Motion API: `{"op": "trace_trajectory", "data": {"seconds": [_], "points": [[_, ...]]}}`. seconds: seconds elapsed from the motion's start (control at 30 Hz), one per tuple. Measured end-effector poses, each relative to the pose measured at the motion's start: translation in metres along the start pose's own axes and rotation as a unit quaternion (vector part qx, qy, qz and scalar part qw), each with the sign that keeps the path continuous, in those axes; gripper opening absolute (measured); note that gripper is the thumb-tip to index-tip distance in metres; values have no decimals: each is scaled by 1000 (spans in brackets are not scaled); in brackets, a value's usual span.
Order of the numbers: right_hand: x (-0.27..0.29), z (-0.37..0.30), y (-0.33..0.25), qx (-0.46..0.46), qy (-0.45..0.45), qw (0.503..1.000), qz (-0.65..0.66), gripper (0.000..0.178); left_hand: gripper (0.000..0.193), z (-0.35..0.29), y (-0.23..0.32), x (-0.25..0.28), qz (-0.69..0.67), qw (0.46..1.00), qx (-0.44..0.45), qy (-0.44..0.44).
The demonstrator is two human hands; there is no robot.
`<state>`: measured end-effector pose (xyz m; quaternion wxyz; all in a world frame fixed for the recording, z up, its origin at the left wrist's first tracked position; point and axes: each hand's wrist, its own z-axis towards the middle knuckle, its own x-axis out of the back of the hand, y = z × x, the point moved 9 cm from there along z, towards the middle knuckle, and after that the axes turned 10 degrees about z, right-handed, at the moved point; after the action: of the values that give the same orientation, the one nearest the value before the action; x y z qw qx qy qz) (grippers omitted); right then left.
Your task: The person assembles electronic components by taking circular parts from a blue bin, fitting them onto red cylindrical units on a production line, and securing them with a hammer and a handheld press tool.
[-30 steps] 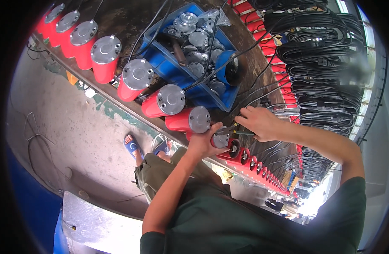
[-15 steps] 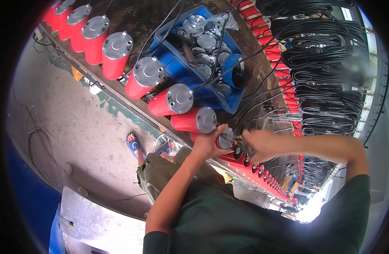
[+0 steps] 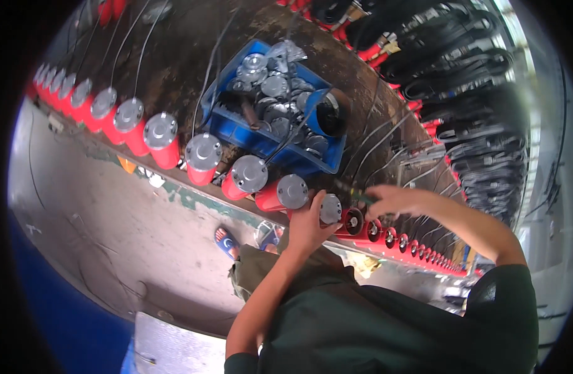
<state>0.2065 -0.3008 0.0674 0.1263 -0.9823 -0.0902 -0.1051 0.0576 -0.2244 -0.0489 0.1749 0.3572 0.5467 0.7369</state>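
A red cylinder with a round silver cap [image 3: 330, 209] stands at the table's front edge. My left hand [image 3: 308, 229] is wrapped round its upper part, thumb and fingers just below the cap. Just to the right, my right hand [image 3: 389, 201] is closed on a slim green-handled tool [image 3: 360, 196], which looks like a screwdriver but is blurred. The tool is held above and to the right of the cap, apart from it. Left of my hands, a capped red cylinder [image 3: 291, 191] leans close by. To the right, an open-topped red cylinder [image 3: 354, 221] shows its dark inside.
A blue crate [image 3: 286, 156] full of silver caps stands behind the row; a blue bowl [image 3: 327, 117] and a brown handle [image 3: 249, 113] lie in it. Capped cylinders [image 3: 162, 140] line the edge leftward, uncapped ones rightward. Coiled black cables [image 3: 480, 134] fill the far right.
The view has shifted. My right hand has lifted the tool away from the cap to the upper right. My left hand still grips the same cylinder.
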Motion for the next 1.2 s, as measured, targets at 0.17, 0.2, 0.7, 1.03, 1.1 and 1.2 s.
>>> {"op": "trace_trajectory", "data": {"seconds": [0.17, 0.2, 0.7, 1.03, 1.1, 1.2], "points": [[73, 40, -61, 332, 253, 886, -200, 83, 14, -9, 119, 131, -111, 988, -80, 66], [84, 47, -70, 415, 328, 833, -163, 94, 14, -14, 132, 154, -230, 970, -49, 62], [79, 88, 178, 323, 469, 748, 340, 41, 58, -25, 325, 236, -703, 607, -370, -20], [158, 73, 317, 232, 640, 578, 451, 25, 59, -27, 376, 151, -651, 659, -373, -63], [208, 116, 407, 215, 618, 523, 547, 25, 59, -29, 387, 128, -672, 620, -404, -3], [266, 168, 442, 150, 562, 638, 505, 32, 59, -27, 402, 99, -671, 617, -410, -31]]}}
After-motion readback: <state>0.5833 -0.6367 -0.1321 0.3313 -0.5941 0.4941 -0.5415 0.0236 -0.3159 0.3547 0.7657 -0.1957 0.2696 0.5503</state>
